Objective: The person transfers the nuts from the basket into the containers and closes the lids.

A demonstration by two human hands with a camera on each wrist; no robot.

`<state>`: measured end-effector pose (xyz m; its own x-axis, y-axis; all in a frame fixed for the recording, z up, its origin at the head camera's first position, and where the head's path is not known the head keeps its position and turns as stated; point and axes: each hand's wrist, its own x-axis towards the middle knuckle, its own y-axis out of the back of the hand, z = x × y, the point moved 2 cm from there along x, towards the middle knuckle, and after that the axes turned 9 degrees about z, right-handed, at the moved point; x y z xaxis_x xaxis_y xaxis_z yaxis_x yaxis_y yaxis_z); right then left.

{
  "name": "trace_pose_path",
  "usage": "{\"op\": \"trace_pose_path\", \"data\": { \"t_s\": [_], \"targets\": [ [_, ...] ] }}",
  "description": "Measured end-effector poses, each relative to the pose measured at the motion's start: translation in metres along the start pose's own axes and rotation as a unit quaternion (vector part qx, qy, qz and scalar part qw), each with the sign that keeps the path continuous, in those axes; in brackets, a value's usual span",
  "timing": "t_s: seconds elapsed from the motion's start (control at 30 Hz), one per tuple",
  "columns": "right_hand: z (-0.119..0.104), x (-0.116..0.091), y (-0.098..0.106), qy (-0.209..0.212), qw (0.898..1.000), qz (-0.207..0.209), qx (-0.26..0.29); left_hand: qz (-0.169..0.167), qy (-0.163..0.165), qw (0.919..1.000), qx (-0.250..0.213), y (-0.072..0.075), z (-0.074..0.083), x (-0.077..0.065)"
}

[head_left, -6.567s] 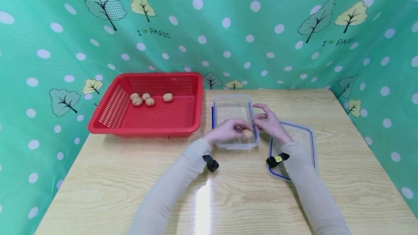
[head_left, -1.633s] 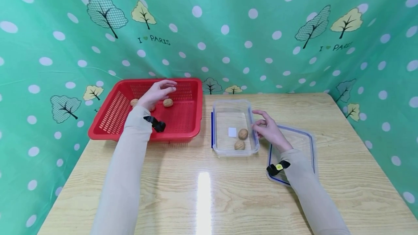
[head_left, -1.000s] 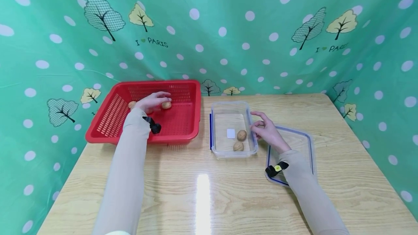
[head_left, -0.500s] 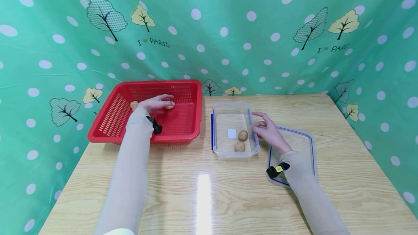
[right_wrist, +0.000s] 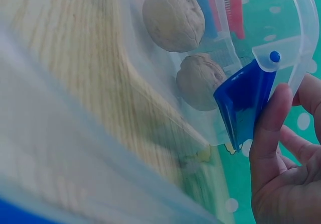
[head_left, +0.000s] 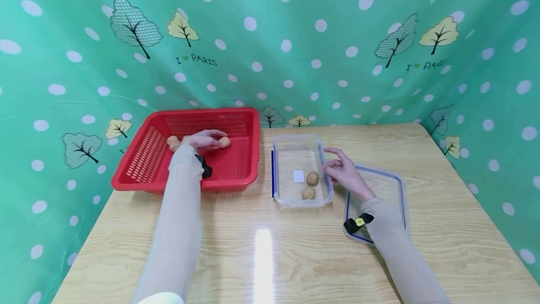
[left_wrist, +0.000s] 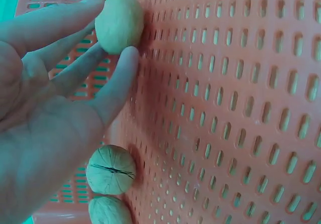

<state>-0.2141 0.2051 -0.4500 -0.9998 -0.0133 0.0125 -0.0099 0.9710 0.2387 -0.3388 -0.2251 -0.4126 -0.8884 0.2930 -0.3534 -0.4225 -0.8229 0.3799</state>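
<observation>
My left hand (head_left: 206, 140) reaches into the red plastic basket (head_left: 185, 185). Its thumb and fingertips pinch a walnut (left_wrist: 119, 24) in the left wrist view. Other walnuts (left_wrist: 111, 170) lie on the basket floor below that hand, partly hidden by it in the head view. At the right side of a clear plastic food container (head_left: 287, 165), my right hand (head_left: 343, 172) holds the edge, thumb against a blue side latch (right_wrist: 246, 103) and fingers behind the rim. Two walnuts (head_left: 310, 186) rest inside the container.
A clear lid with a blue seal (head_left: 388, 186) lies on the wooden table (head_left: 312, 257), partly beneath the right forearm. A white square (head_left: 298, 176) shows on the container's floor. Green dotted cloth (head_left: 270, 46) hangs behind the table.
The left hand moved from the container to the basket, then lower and rightward to a walnut there. A second walnut now shows in the container. The right hand stays at its side.
</observation>
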Motion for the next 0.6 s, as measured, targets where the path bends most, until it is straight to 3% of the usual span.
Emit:
{"op": "trace_pose_path", "data": {
  "t_s": [0.13, 0.33, 0.6],
  "targets": [
    [0.0, 0.0, 0.0, 0.004, 1.0, 0.001, -0.002, 0.004, 0.001, 1.0, 0.005, 0.0, -0.001, 0.002],
    [-0.001, 0.0, 0.0, 0.008, 1.0, 0.001, 0.002, -0.036, -0.017, 0.9983, 0.043, -0.005, 0.002, 0.006],
    [-0.002, -0.001, -0.001, 0.003, 1.0, 0.002, 0.004, -0.017, -0.051, 0.9975, 0.046, -0.006, 0.008, 0.011]
  ]
}}
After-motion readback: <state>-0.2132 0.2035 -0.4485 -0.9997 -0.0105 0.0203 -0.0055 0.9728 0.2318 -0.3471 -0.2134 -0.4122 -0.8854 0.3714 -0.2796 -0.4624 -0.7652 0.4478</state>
